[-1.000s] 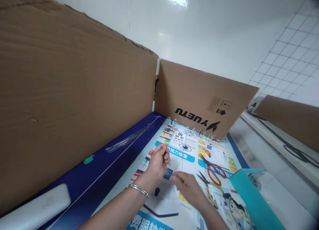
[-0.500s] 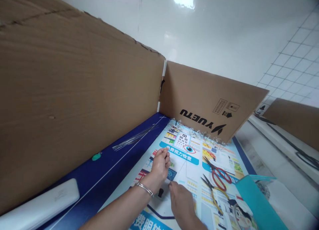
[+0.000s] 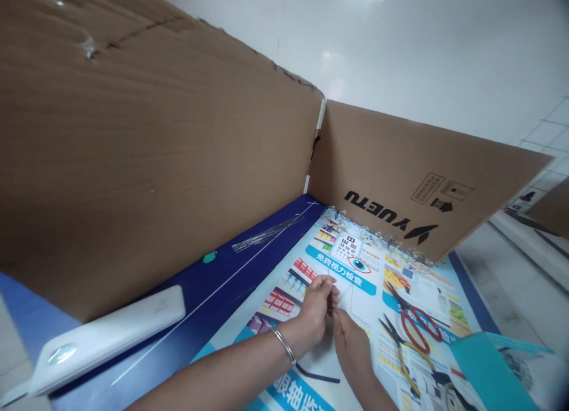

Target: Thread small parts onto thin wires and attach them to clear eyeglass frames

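My left hand (image 3: 316,307), with a silver bangle (image 3: 285,347) at its wrist, is closed, fingers curled into a pinch. Close against it, my right hand (image 3: 352,340) pinches with thumb and forefinger. A thin wire (image 3: 347,291) sticks out from between the two hands; its held ends are hidden. Under them lies a printed poster sheet (image 3: 284,393). To the right rest red-handled scissors (image 3: 420,325) and yellow-handled pliers (image 3: 406,354). A bundle of straight thin wires (image 3: 267,236) lies on the blue border at the left.
Tall cardboard panels stand at the left (image 3: 178,138) and at the back (image 3: 391,162). Small curled wire pieces (image 3: 382,239) lie along the back panel's foot. A long white case (image 3: 111,331), a green lump (image 3: 209,257) and a teal folder (image 3: 489,363) lie around.
My hands have come together, the right one moving up against the left. The view has shifted left, so more of the white case shows.
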### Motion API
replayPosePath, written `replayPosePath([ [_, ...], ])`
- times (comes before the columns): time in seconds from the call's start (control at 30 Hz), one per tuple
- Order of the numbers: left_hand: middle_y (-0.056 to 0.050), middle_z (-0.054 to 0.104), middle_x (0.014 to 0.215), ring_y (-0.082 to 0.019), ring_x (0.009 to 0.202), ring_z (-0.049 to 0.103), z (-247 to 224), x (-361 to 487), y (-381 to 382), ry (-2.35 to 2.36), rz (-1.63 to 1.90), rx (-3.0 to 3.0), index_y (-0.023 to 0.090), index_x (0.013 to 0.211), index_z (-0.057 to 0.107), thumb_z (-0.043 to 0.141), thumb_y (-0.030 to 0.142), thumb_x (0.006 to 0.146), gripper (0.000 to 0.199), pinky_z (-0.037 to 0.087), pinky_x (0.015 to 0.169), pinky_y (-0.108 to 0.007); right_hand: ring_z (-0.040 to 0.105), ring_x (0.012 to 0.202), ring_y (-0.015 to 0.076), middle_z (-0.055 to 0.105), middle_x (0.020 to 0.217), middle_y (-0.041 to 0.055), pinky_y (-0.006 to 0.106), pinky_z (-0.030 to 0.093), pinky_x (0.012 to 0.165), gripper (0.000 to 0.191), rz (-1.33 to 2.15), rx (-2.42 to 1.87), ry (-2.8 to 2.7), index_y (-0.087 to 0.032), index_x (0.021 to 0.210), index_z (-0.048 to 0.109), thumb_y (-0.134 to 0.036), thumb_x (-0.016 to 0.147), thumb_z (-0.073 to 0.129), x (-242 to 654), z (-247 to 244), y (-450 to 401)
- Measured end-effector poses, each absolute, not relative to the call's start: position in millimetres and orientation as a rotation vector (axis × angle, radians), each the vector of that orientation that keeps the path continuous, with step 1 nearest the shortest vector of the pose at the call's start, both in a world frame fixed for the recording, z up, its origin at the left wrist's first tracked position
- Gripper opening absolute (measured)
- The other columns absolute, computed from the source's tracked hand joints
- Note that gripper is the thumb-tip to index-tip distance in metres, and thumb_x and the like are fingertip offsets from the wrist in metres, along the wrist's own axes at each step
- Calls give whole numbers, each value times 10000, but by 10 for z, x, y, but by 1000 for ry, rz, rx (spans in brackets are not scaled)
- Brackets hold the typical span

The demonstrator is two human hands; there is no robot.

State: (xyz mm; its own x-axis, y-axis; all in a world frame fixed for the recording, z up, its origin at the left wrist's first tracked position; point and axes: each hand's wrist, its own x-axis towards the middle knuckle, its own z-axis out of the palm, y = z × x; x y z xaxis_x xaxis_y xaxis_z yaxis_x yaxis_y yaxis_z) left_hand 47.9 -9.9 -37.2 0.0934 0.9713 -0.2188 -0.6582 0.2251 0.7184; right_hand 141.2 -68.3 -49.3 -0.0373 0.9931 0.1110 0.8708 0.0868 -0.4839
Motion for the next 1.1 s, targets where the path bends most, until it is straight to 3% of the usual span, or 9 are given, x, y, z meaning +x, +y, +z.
replayPosePath([
  [0.13,40,500,618,-50,456,431,-385,295,170,791,1332,602,178,850,534,580,356,729,219,312,435,-168,560,906,172,639,964,58,255,398,812,328,272,-1686,-2055,-203,1052,574,-293,921,287,1580,-468,-582],
  [0.23,40,500,606,-39,423,405,-431,154,409,801,1269,700,154,813,540,606,350,701,235,269,395,-159,497,1023,192,607,1081,70,291,356,901,349,-17,-1770,-2129,-178,1144,549,-137,882,322,1869,-439,-449],
  [0.33,40,503,580,-29,370,360,-496,100,547,811,1176,810,140,785,556,610,340,690,228,203,345,-159,430,1101,225,519,1243,61,336,343,905,515,-304,-1927,-2274,-187,1244,470,11,781,359,2123,-378,-327],
  [0.43,40,510,570,-25,342,334,-545,112,582,822,1110,915,139,758,561,599,347,695,220,187,323,-159,406,1118,246,441,1321,73,362,371,838,536,-486,-1891,-2554,-189,1283,408,12,788,373,2168,-287,-224],
  [0.57,35,526,571,-23,323,336,-582,143,586,838,1047,1031,139,709,547,600,364,690,232,197,319,-161,472,1013,258,581,1086,151,383,368,790,308,-534,-1690,-2912,-117,1116,527,-67,842,396,2020,-184,-67],
  [0.7,54,487,491,-31,317,338,-626,151,602,863,1010,1111,140,677,538,592,380,702,247,219,333,-163,527,874,242,638,821,130,364,355,763,156,-434,-1599,-3073,-111,836,620,-68,796,476,1952,-117,127],
  [0.83,56,457,434,-46,321,362,-674,147,614,884,985,1186,141,636,536,576,376,720,253,250,344,-165,557,851,229,653,804,134,333,363,738,167,-349,-1602,-3150,-108,795,635,-53,773,478,1930,-37,311],
  [1.1,27,521,508,-60,333,391,-728,138,629,920,948,1334,147,705,552,537,378,734,234,271,332,-165,615,726,221,671,776,121,276,405,607,160,-226,-1792,-3153,-132,766,649,-118,644,547,1724,86,148],
])
